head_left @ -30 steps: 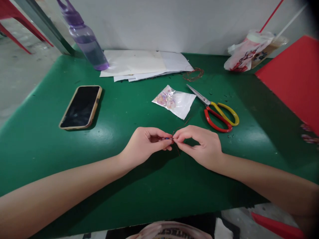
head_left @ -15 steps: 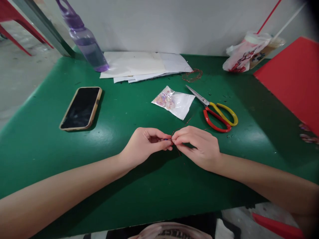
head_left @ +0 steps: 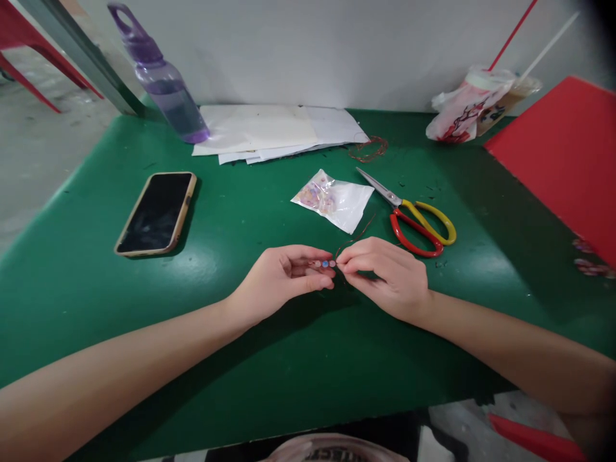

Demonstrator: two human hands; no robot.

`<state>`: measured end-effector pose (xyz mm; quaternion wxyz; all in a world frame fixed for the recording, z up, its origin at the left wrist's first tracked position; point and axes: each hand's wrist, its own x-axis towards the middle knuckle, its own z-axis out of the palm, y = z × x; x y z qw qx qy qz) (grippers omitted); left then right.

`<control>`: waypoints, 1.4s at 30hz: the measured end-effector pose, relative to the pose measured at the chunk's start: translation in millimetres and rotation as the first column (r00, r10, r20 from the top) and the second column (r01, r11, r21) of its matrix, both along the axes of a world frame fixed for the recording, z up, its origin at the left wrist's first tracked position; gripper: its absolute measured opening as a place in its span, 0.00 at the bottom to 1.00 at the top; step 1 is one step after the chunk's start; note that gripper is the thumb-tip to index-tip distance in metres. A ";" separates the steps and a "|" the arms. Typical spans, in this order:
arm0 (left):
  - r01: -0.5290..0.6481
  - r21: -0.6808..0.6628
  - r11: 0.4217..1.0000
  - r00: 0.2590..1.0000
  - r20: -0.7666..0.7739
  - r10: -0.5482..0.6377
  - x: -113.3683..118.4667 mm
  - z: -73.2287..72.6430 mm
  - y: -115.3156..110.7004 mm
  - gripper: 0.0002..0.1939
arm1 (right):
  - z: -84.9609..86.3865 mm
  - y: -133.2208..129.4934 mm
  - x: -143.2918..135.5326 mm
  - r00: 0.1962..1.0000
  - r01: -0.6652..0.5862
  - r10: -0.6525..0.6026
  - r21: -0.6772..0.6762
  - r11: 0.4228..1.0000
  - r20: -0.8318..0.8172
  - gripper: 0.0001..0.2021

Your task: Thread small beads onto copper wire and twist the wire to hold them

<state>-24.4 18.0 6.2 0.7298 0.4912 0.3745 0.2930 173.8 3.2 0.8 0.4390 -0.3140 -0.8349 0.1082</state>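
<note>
Pink and blue beads (head_left: 325,264) lie in a short row on a thin cord, between the thumb and fingers of my left hand (head_left: 282,279). That hand is curled around the beads, its thumb a little apart from the fingers. My right hand (head_left: 385,276) pinches the cord at the right end of the row. Loose reddish-brown cord (head_left: 359,235) trails up behind the right fingers. Just beyond my hands is a small clear and white packet (head_left: 334,199) of beads. Scissors (head_left: 414,218) with one red and one yellow handle lie right of it.
A phone (head_left: 157,213) lies at the left. Behind it stand a purple bottle (head_left: 173,102) and white papers (head_left: 269,131). A coil of cord (head_left: 369,149) is beside the papers. Bagged drinks (head_left: 474,109) and a red board (head_left: 563,154) are at the right.
My left thumb and fingers have parted, so the beads show more clearly. My right hand has shifted slightly up and to the right, still pinching the cord. The view has moved slightly.
</note>
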 end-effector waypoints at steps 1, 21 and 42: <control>0.019 0.005 1.000 1.000 0.003 -0.019 -0.4 0.2 0.1 0.13 | 0.4 0.0 0.4 1.000 0.000 0.000 0.002 1.000 0.006 0.07; 0.153 0.022 0.988 0.988 -0.041 -0.152 0.0 4.8 0.5 0.16 | 3.0 -1.9 -1.2 0.999 -0.039 0.039 -0.005 0.999 0.012 0.05; 0.055 -0.044 0.998 0.990 -0.126 -0.060 3.7 7.2 -4.3 0.11 | -5.3 -3.0 4.5 0.993 -0.068 0.065 0.030 0.997 0.100 0.07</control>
